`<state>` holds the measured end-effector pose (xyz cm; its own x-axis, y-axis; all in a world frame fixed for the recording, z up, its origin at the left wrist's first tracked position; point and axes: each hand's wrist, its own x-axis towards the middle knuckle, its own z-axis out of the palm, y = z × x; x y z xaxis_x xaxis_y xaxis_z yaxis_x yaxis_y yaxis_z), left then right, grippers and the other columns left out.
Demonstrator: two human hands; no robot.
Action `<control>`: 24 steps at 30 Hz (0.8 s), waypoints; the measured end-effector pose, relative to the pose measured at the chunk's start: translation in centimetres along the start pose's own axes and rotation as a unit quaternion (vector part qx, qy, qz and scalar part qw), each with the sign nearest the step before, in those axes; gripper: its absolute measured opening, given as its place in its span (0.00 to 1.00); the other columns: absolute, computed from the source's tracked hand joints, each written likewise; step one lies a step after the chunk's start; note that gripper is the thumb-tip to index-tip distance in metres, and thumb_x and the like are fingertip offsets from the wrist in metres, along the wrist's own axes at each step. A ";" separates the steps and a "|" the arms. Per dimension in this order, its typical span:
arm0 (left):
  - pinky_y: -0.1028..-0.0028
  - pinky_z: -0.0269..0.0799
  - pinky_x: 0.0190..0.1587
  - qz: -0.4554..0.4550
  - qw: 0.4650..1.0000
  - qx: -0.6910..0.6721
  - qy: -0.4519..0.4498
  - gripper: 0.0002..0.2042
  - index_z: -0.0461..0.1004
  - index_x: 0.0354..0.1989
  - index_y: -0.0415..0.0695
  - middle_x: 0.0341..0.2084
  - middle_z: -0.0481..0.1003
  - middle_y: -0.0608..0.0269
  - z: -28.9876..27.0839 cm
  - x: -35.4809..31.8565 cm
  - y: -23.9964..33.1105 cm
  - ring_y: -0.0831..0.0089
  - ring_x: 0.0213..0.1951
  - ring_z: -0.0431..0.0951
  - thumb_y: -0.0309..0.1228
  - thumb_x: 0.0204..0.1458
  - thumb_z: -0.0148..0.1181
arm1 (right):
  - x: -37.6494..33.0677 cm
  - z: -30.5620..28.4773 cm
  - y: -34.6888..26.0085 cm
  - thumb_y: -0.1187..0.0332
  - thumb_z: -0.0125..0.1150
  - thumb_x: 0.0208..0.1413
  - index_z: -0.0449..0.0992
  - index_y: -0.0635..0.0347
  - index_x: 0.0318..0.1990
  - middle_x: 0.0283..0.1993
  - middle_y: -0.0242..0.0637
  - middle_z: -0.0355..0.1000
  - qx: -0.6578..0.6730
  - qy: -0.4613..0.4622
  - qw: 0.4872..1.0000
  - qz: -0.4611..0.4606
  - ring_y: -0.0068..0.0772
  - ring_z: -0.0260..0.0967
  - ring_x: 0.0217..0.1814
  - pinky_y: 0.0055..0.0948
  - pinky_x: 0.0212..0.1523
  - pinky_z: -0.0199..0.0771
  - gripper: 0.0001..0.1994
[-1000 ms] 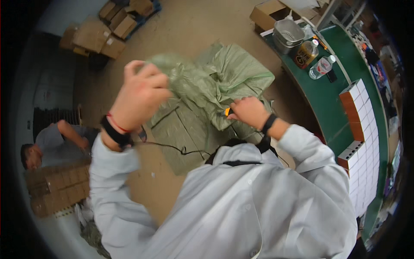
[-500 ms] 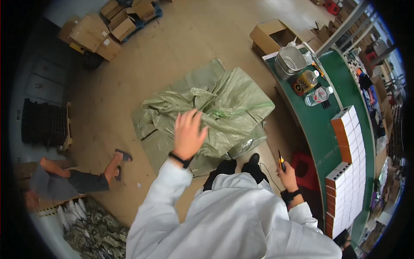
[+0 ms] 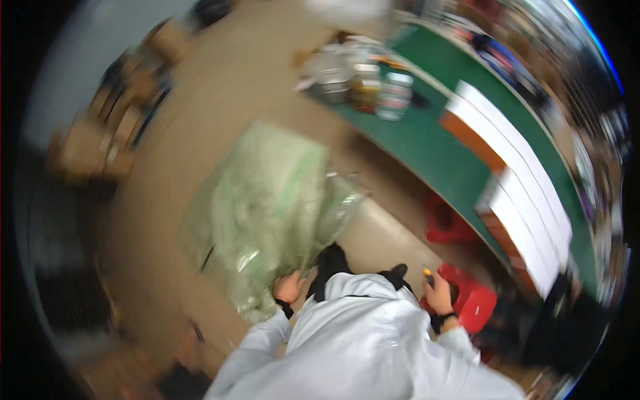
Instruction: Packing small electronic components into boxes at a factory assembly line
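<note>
My right hand (image 3: 438,294) is closed round a small yellow-and-black utility knife (image 3: 428,273), held in front of a red plastic stool (image 3: 475,300). My left hand (image 3: 289,287) is low beside my leg, at the near edge of a crumpled pale green woven sack (image 3: 267,187). Its fingers are smeared by motion, so I cannot tell whether they grip the sack. The sack lies in a heap on the floor, and clear plastic film (image 3: 340,203) shows along its right side.
A green workbench (image 3: 413,143) curves along the right, carrying rows of white boxes (image 3: 513,163). Bottles (image 3: 395,97) and a grey bucket (image 3: 330,73) stand at its far end. Cardboard boxes (image 3: 87,150) are piled at the far left. Much of the view is blurred.
My view has swung to the right. My left hand has dropped from above the sack to beside my leg. The knife is still in my right hand.
</note>
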<state>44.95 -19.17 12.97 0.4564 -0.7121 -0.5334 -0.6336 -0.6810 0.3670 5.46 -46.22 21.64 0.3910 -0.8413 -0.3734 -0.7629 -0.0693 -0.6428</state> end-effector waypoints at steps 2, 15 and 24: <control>0.50 0.71 0.51 -0.036 0.982 0.183 -0.010 0.19 0.74 0.52 0.47 0.48 0.79 0.45 3.5 3.2 -1.9 0.47 0.49 0.79 0.45 0.57 0.57 | 0.7 0.8 2.9 0.64 0.59 0.57 0.76 0.64 0.45 0.37 0.57 0.76 -0.073 -0.045 0.996 -0.030 0.63 0.74 0.42 0.51 0.42 0.73 0.14; 0.67 0.77 0.44 0.261 0.951 -0.048 -0.158 0.18 0.76 0.51 0.37 0.41 0.82 0.52 8.5 14.1 32.8 0.65 0.39 0.83 0.32 0.54 0.66 | -11.1 -11.4 23.2 0.72 0.57 0.58 0.68 0.64 0.51 0.34 0.57 0.76 0.233 0.377 0.877 0.186 0.61 0.76 0.38 0.51 0.41 0.74 0.15; 0.67 0.74 0.46 0.534 0.838 -0.034 -0.104 0.16 0.77 0.49 0.37 0.38 0.78 0.55 -3.2 19.6 63.1 0.65 0.39 0.78 0.23 0.50 0.64 | -10.9 -19.5 23.4 0.71 0.61 0.60 0.68 0.67 0.57 0.33 0.43 0.76 0.367 0.211 0.861 0.281 0.29 0.79 0.30 0.31 0.33 0.79 0.19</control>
<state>15.91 -76.61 28.07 -0.4715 -0.8818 0.0081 -0.5708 0.3121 0.7594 -26.71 -49.11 23.71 -0.2746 -0.7622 -0.5862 -0.1783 0.6395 -0.7479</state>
